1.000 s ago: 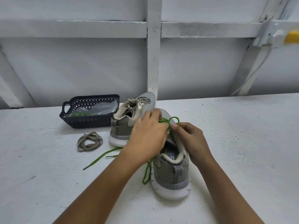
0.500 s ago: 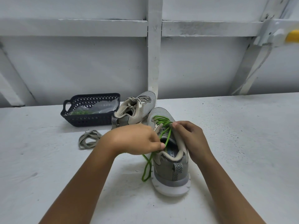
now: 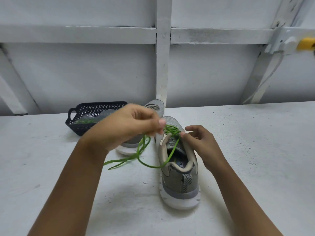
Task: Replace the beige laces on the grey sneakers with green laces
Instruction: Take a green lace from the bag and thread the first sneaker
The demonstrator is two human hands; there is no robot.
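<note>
The sneaker [image 3: 179,181] has a matt grey cloth upper and white rubbery sole (faintly speckled). The green lace [image 3: 171,129] is thin cord, the basket [image 3: 80,128] dark latticed plastic, the table [image 3: 247,150] rough white paint.

Near sneaker [image 3: 179,181] on table [image 3: 255,150], heel toward viewer; far sneaker [image 3: 156,107] behind-left of it; basket [image 3: 92,109] left of that, by the wall [image 3: 85,74]; lace [image 3: 171,129] trails onto table left of near sneaker.

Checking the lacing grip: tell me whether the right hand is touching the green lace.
Touching. In the head view the right hand pinches the green lace at the near sneaker, with no gap showing.
</note>
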